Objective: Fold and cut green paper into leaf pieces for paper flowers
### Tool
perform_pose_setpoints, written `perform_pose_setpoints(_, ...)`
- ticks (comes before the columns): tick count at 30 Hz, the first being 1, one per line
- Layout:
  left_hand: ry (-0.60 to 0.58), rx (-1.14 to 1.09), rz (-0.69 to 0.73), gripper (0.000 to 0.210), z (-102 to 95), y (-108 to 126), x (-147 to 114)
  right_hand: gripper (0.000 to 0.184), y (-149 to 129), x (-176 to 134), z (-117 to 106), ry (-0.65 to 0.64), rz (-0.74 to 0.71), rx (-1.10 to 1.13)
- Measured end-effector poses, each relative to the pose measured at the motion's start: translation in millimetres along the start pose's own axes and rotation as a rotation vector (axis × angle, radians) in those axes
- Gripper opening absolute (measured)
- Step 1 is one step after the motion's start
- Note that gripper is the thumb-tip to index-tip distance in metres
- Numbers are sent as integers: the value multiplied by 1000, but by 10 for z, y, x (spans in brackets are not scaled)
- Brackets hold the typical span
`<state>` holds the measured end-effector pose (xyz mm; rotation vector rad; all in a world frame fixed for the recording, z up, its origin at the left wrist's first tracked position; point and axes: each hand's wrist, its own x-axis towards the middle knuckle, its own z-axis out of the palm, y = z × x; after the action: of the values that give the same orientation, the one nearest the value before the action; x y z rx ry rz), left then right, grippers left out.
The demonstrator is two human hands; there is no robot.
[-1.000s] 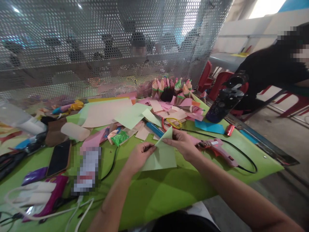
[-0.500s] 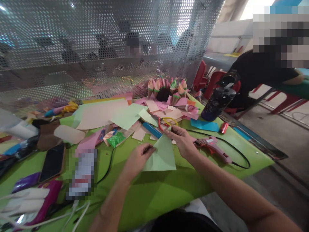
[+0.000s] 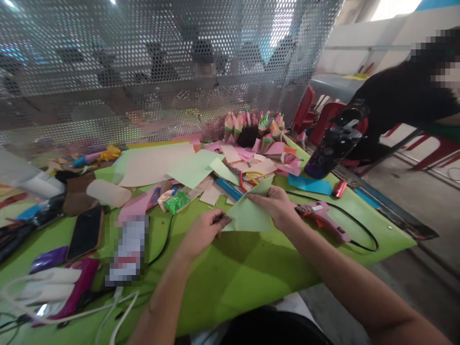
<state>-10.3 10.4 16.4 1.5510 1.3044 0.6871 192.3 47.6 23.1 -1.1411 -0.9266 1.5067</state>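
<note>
A pale green sheet of paper (image 3: 249,218) is held above the table between my two hands. My left hand (image 3: 206,227) pinches its lower left corner. Along the upper right part, my right hand (image 3: 275,203) grips it with the thumb on the near face and its other fingers mostly behind. Just beyond the sheet lie a blue pen-like tool (image 3: 229,189) and red-and-yellow-handled pliers or scissors (image 3: 247,178), partly hidden by the paper. A pink glue gun (image 3: 325,218) rests right of my right hand.
Paper sheets and scraps (image 3: 194,167) cover the table's far side, with paper ice-cream cones (image 3: 239,124) behind. A dark bottle (image 3: 332,143) stands at the right. Two phones (image 3: 85,232) and a magenta power strip (image 3: 77,290) with cables lie left. A person in black (image 3: 395,96) sits at the far right.
The green paper has turned, its lower edge rising and its top tilting to the right. My right hand has shifted its hold slightly right and down; the left keeps its corner.
</note>
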Motion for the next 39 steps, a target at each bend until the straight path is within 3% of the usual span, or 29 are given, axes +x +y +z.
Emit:
perform_pose_setpoints(8,54,25,-35,33,-230,43,-32,40,-90,45,-63,96,-129,73)
perform_pose_setpoints(14,281,-4,69,35,-228,9,-16,40,-98,35,-60,132,-152,25)
perform_pose_setpoints(22,109,-18,83,27,59,30,4,39,113,-41,18,-127,-55,-194)
perform_pose_setpoints(25,163,-31,70,25,72,20,13,41,127,-11,-20,-154,-215,-237)
perform_pose_setpoints(29,305,-32,39,24,36,39,20,36,94,28,-77,-34,-481,-280)
perform_pose_setpoints(35,390,-24,70,24,34,50,20,31,127,41,-45,-127,-365,-221)
perform_pose_setpoints(39,417,0,98,23,38,24,18,29,137,36,-37,-114,-358,-241)
